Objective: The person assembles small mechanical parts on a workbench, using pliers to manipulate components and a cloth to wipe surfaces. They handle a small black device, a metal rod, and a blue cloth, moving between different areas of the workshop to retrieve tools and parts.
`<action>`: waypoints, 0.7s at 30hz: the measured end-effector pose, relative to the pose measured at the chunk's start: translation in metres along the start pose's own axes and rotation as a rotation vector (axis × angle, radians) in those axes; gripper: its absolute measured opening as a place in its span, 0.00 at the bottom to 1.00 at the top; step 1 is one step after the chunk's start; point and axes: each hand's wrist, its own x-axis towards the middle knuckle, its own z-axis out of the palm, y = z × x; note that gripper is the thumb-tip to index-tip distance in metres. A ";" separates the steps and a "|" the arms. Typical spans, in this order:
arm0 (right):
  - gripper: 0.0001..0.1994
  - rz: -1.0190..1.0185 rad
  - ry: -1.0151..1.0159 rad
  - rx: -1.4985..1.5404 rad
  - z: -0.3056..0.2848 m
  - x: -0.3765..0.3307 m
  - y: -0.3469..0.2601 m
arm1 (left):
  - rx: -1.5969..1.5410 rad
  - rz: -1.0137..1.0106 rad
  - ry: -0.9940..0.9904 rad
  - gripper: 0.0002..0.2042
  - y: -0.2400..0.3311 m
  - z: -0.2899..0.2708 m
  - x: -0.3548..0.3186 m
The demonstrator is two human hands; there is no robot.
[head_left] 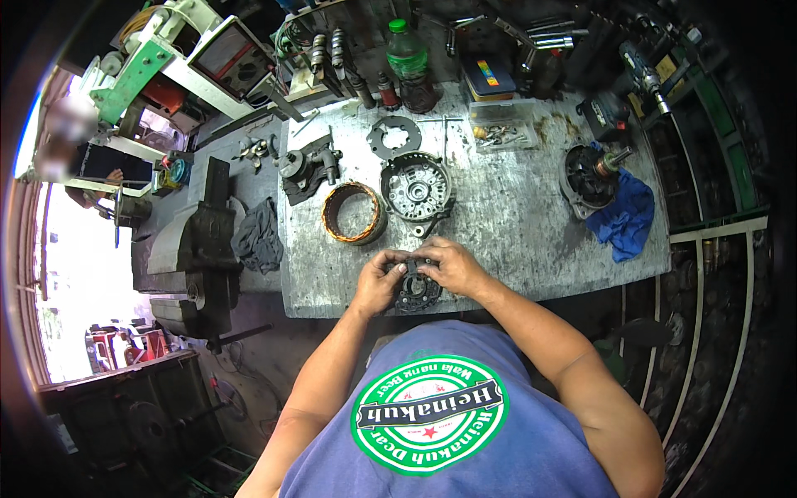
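Between both hands — left hand (378, 282), right hand (452, 267) — black round part (415, 292), gripped.

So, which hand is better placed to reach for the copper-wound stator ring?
Probably the left hand: the copper-wound stator ring lies just ahead on its side. The right hand also grips the dark round part and would cross over.

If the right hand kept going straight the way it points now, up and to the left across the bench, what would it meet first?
The right hand grips the dark round part together with the left hand. Beyond that part, its line likely reaches the grey aluminium housing first, or the copper-wound ring beside it; depth is unclear.
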 end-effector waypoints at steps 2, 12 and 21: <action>0.19 0.015 0.010 0.002 -0.001 0.000 -0.002 | 0.030 0.029 -0.004 0.10 -0.002 -0.001 0.001; 0.13 -0.103 0.016 -0.302 0.001 0.013 -0.025 | 0.154 0.008 0.034 0.27 -0.001 -0.002 0.002; 0.07 -0.102 0.322 -0.122 -0.002 0.018 -0.043 | 0.086 0.014 0.038 0.23 -0.003 0.002 0.000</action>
